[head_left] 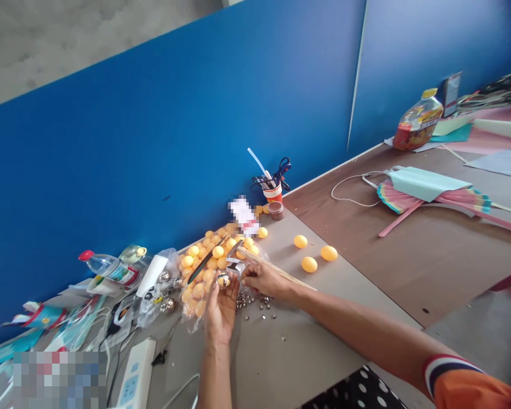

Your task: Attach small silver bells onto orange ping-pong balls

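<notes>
A small ball with shiny silver pieces on it [223,279] rests in the fingers of my left hand [222,318], which is raised above the table. Close by on the right, my right hand [262,278] has its fingertips drawn together; anything between them is too small to make out. Beneath and beside it lie several small shiny silver bits [242,301], scattered over the grey tabletop. Just behind both hands spreads a clear plastic bag of orange-yellow balls [200,275]. On it lie dark tweezers or scissors [206,261], and a wooden stick [276,268] reaches behind my right hand.
Three loose orange balls [309,264] sit to the right. Finished-looking silver balls [167,305], a red-capped bottle [111,268] and a white power strip [136,372] stand left. A cup of tools [273,193] is by the blue partition [174,142]. Polka-dot fabric [357,392] lies in front.
</notes>
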Demonstrator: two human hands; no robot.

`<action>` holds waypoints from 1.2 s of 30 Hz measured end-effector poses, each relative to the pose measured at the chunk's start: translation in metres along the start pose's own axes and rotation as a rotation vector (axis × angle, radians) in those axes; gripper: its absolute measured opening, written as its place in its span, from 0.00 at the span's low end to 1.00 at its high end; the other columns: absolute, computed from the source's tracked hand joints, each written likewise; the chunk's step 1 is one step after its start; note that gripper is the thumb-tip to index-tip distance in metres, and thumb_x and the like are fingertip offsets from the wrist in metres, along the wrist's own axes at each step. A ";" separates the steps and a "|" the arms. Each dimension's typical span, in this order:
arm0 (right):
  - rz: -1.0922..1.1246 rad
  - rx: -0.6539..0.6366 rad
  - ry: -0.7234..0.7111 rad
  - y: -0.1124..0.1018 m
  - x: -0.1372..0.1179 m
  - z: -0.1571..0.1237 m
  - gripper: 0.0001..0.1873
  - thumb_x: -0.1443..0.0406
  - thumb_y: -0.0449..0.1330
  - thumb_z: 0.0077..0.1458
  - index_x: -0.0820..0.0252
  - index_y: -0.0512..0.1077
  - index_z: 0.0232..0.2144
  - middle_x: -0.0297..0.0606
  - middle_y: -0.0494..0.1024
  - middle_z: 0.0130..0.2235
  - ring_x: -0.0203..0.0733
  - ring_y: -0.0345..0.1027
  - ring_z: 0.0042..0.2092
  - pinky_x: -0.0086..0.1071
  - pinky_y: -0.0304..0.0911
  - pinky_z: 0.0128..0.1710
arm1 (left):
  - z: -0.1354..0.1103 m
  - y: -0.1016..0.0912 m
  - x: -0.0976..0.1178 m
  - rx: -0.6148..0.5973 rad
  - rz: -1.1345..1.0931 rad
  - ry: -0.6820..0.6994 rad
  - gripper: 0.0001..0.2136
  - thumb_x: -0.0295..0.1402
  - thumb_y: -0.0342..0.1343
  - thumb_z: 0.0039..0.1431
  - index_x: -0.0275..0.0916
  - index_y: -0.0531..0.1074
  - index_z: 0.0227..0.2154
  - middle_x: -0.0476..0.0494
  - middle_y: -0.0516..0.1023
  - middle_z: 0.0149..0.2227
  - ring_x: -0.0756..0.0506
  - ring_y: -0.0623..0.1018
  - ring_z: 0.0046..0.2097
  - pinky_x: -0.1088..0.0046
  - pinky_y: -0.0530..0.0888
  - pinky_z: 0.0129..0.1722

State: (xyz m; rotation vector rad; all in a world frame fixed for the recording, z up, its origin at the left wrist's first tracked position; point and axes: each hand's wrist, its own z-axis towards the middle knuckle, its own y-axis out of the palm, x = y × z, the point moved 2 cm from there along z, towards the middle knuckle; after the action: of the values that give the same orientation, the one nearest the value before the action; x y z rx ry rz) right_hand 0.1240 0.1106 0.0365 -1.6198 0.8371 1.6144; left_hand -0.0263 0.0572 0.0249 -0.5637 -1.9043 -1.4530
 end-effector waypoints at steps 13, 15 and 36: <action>0.172 -0.032 -0.027 0.002 0.004 0.002 0.01 0.70 0.58 0.49 0.62 0.69 0.27 0.29 0.68 0.20 0.30 0.58 0.21 0.23 0.54 0.20 | -0.006 0.008 -0.005 0.022 0.166 0.002 0.14 0.38 0.68 0.46 0.37 0.76 0.35 0.45 0.81 0.34 0.48 0.79 0.32 0.72 0.76 0.34; 0.157 -0.021 -0.028 0.002 0.001 0.001 0.02 0.71 0.58 0.49 0.62 0.70 0.26 0.28 0.67 0.20 0.30 0.57 0.21 0.23 0.54 0.21 | -0.006 0.009 -0.006 0.026 0.177 0.011 0.15 0.39 0.68 0.46 0.37 0.76 0.35 0.46 0.81 0.34 0.49 0.79 0.32 0.73 0.75 0.33; 0.134 0.043 0.009 0.012 -0.002 -0.002 0.10 0.77 0.53 0.46 0.62 0.70 0.26 0.28 0.70 0.21 0.30 0.61 0.23 0.24 0.58 0.25 | -0.008 0.010 -0.013 -0.080 0.347 0.050 0.14 0.41 0.64 0.52 0.38 0.75 0.36 0.46 0.79 0.34 0.49 0.77 0.33 0.73 0.75 0.33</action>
State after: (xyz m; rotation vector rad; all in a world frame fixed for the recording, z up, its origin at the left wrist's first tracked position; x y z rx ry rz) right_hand 0.1157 0.1021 0.0378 -1.5710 0.9964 1.6698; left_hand -0.0085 0.0533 0.0239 -0.8414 -1.6185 -1.3061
